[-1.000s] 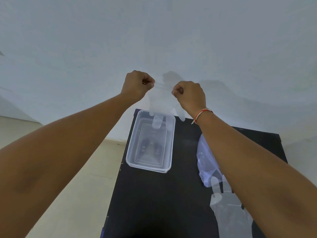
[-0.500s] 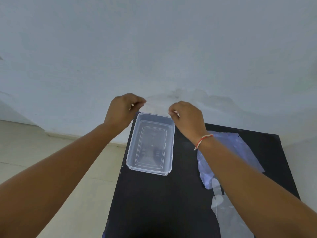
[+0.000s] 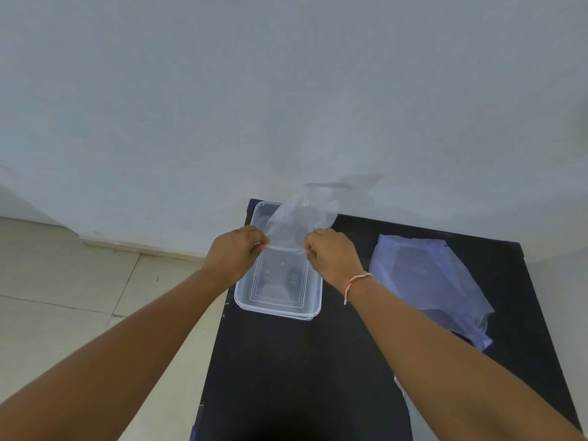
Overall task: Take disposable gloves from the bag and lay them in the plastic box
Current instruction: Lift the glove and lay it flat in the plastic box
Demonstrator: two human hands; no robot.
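Both of my hands pinch one clear disposable glove by its near edge, my left hand on one corner and my right hand on the other, fingers closed tight on the thin film. Under my grip spreads the black table, the largest thing here, with the pale wall beyond it. Well off to the right of my grip lies the bag, a bluish crumpled sheet, flat on the table. Directly below my grip sits the plastic box, open; through the clear plastic I cannot tell whether any gloves already lie in it. The glove stretches away from my fingers over the far half of the box, raised and not yet lying flat inside. Nearer to me than my right hand, at the table edge, another bit of clear film shows, perhaps a glove. I judge this glove nearly placed, with lowering and releasing left.
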